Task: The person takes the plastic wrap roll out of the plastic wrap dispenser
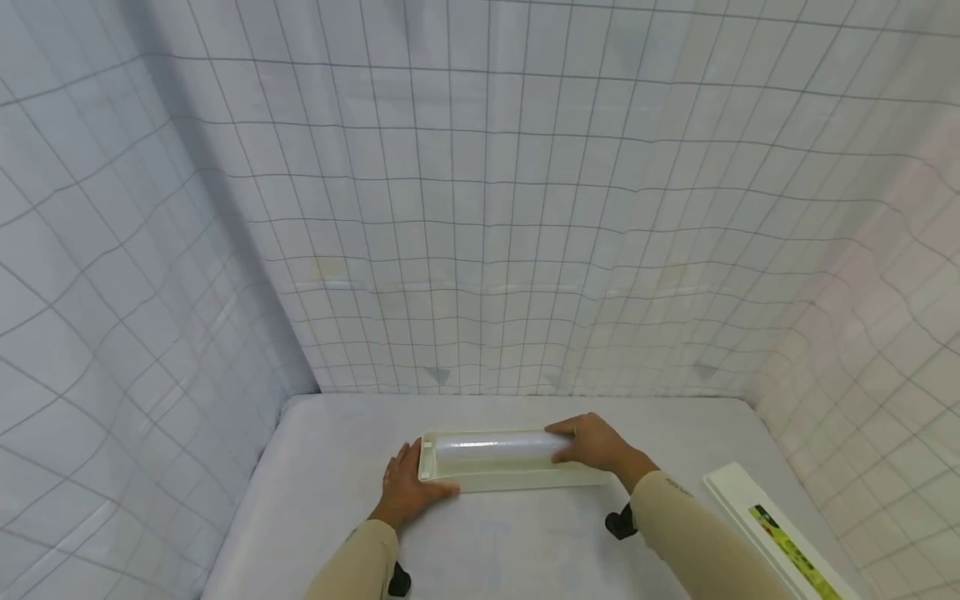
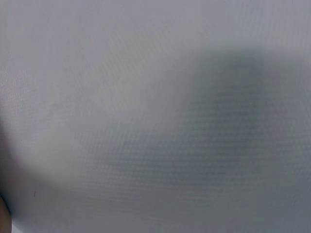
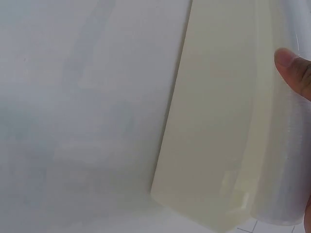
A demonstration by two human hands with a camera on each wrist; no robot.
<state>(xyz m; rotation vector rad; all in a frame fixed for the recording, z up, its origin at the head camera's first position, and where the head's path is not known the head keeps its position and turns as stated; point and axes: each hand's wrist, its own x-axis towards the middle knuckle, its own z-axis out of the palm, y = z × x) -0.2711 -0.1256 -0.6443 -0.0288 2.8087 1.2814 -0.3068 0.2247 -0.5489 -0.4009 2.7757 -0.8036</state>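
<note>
A cream-coloured open dispenser box (image 1: 517, 481) lies lengthwise on the white surface, with a roll of clear plastic wrap (image 1: 487, 447) along its inside. My left hand (image 1: 408, 483) holds the box's left end, thumb along the front wall and fingers round the end. My right hand (image 1: 597, 443) grips the roll near its right end and covers that end in the head view. In the right wrist view, the thumb (image 3: 294, 70) presses on the roll beside the box's smooth wall (image 3: 209, 116). The left wrist view shows mostly blurred grey-white surface.
A long white lid-like piece (image 1: 738, 492) with a green and yellow label (image 1: 795, 554) lies at the right, beside my right sleeve (image 1: 697, 533). White sheets with a grid pattern (image 1: 487, 250) hang behind and on both sides of the surface.
</note>
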